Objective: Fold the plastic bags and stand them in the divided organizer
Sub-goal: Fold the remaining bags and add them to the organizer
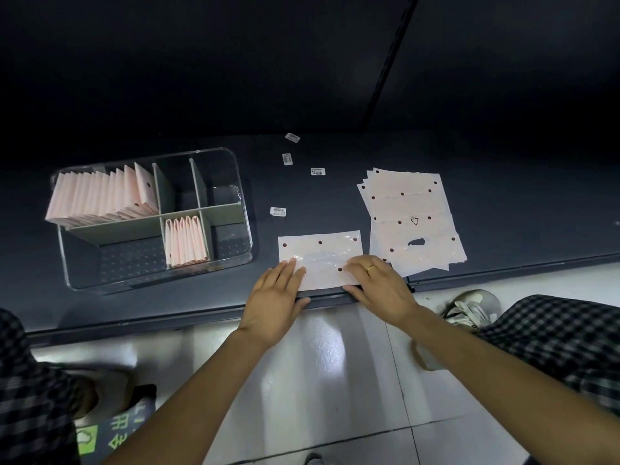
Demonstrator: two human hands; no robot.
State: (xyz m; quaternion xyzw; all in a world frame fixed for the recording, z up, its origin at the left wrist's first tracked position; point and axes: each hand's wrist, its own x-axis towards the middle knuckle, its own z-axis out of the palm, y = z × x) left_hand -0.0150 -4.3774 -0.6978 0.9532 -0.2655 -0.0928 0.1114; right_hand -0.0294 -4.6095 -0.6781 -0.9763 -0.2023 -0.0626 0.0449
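- Left hand (275, 297) and right hand (379, 286), fingers flat, press a folded pale pink dotted plastic bag (320, 256) at the dark table (201, 303) edge.
- Clear divided organizer (241, 203) holds standing folded bags.

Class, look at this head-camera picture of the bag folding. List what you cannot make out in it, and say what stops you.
Head view only:
- Print on the four small labels: too small to read.
- Number of bags in the flat stack: sheets overlap.
- Near edge of the bag being folded: covered by the left hand and right hand.
- Floor sign: cut off by the left arm and clothing.
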